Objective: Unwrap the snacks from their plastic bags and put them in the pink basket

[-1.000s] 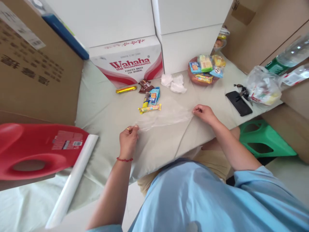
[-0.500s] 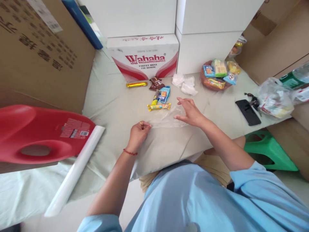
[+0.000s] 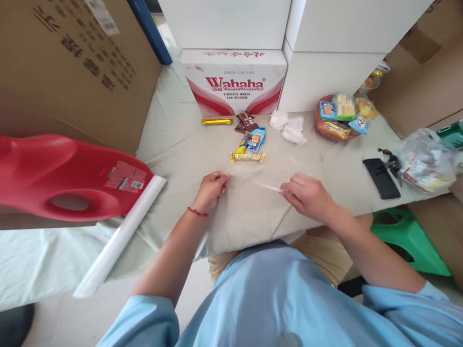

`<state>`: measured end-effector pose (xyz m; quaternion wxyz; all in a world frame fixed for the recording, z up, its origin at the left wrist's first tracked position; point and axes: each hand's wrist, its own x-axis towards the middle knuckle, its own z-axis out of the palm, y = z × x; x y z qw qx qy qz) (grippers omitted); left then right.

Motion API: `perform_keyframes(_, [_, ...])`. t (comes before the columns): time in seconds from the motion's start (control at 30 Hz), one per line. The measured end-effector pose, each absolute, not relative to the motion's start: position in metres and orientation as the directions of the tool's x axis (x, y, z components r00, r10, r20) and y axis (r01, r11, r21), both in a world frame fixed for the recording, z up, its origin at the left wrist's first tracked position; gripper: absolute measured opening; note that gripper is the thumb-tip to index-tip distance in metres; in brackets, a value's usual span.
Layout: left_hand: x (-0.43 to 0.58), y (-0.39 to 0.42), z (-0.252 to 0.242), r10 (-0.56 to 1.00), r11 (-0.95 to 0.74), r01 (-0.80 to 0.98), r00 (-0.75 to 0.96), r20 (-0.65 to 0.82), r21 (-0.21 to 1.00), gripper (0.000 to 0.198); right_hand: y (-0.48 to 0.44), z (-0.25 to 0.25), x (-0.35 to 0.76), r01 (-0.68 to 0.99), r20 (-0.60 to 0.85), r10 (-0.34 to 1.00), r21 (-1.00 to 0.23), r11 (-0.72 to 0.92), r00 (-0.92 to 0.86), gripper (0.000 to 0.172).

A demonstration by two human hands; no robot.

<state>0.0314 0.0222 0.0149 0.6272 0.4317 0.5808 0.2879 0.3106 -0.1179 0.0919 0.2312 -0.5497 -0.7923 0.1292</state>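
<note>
A thin clear plastic bag (image 3: 265,184) is stretched low over the cloth-covered table, hard to make out against it. My left hand (image 3: 212,189) pinches one end between thumb and fingers. At the other end, my right hand (image 3: 306,193), slightly blurred, has its fingers closed on the plastic. Just beyond the bag lie a yellow wrapped snack bar (image 3: 248,157), a blue biscuit packet (image 3: 256,140), a small yellow-and-brown packet (image 3: 242,144) and brown cocoa packets (image 3: 246,121). Farther left is a gold-yellow wrapped bar (image 3: 217,121).
Crumpled white tissues (image 3: 291,127) and a bowl of snacks (image 3: 318,126) stand toward the back right. A phone (image 3: 382,178), keys and a plastic bag of items (image 3: 423,161) are at right. On the left are a red jug (image 3: 90,178), a white roll (image 3: 121,236) and a large carton (image 3: 83,96).
My right hand has gone from spread fingers to closed on the plastic, moving slightly right and toward me. My left hand keeps its pinch. The view has shifted a little.
</note>
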Motion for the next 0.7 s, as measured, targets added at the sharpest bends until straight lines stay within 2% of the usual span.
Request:
perform_keyframes(0.1, [0.033, 0.033, 0.018, 0.837, 0.511, 0.124, 0.154, -0.525, 0.851, 0.024, -0.151, 0.067, 0.290, 0.853, 0.226, 0.891, -0.272, 0.446, -0.394, 0.026])
perform_keyframes(0.17, [0.035, 0.039, 0.018, 0.823, 0.534, 0.124, 0.148, -0.548, 0.836, 0.025, -0.166, 0.048, 0.273, 0.839, 0.193, 0.862, -0.209, 0.502, -0.468, 0.027])
perform_keyframes(0.3, [0.041, 0.051, 0.020, 0.808, 0.563, 0.108, 0.136, -0.573, 0.819, 0.027, -0.176, 0.025, 0.237, 0.808, 0.000, 0.834, -0.249, 0.534, -0.552, 0.033])
perform_keyframes(0.4, [0.047, 0.065, 0.025, 0.811, 0.568, 0.067, 0.126, -0.571, 0.821, 0.024, -0.172, 0.018, 0.215, 0.804, -0.158, 0.804, -0.299, 0.514, -0.573, 0.043])
perform_keyframes(0.47, [0.050, 0.073, 0.031, 0.830, 0.548, 0.031, 0.107, -0.548, 0.836, 0.020, -0.168, 0.016, 0.206, 0.800, -0.204, 0.788, -0.326, 0.504, -0.580, 0.052])
perform_keyframes(0.6, [0.057, 0.065, 0.044, 0.911, 0.411, -0.050, -0.018, -0.412, 0.910, 0.019, -0.163, 0.013, 0.196, 0.815, -0.214, 0.813, -0.371, 0.445, -0.541, 0.062])
perform_keyframes(0.7, [0.067, 0.029, 0.049, 0.993, 0.098, 0.015, -0.074, -0.096, 0.995, 0.017, -0.161, 0.013, 0.189, 0.840, -0.229, 0.838, -0.371, 0.395, -0.495, 0.065])
